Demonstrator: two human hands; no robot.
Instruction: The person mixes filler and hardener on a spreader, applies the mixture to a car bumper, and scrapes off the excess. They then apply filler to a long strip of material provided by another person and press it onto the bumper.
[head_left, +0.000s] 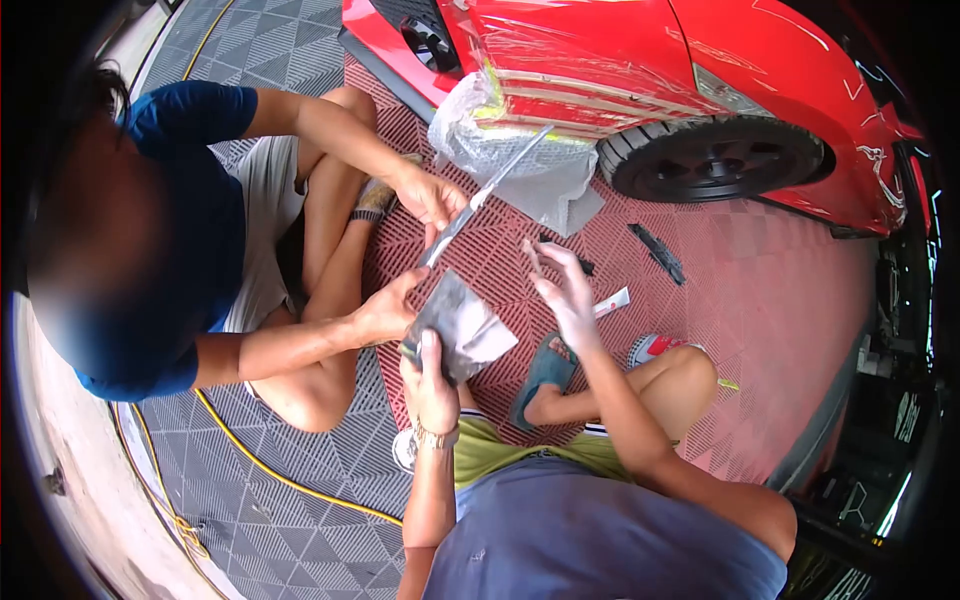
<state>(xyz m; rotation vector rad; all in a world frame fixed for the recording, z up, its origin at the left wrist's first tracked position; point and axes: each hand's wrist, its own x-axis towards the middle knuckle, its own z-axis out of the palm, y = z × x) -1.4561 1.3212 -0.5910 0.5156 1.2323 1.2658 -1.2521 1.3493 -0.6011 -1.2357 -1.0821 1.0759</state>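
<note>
Dark plate [449,298] w/ a pale patch [487,335] on its top is in the L hand [432,382], gripped at its near edge, thumb on top & a metal-band watch [436,438] on that wrist. R hand [565,300], whitish w/ dust or residue, is up to the right of the plate, apart from it, fingers bent; there may be a small bit at its fingertips, but blur there makes it hard to be sure, so can't tell if it's grasping or free.

Just beyond the plate, a long thin strip [480,198] slants up & away, held by a co-worker [200,240] seated left of the L hand: one hand [432,200] partway along it, the other [390,310] at its lower end, near the plate.

Right of the R hand, a white tube [612,302] lies on the red mat [740,300]; farther out, past the fingers, a black piece [657,254]. Below the R hand, a sandal [548,375] on a foot.

Beyond both hands: red car [590,50], its front wheel [715,160] & clear plastic wrap [540,185] by the bodywork. Yellow cable [290,483] runs over grey tiles [290,535], left of & below the L hand.
</note>
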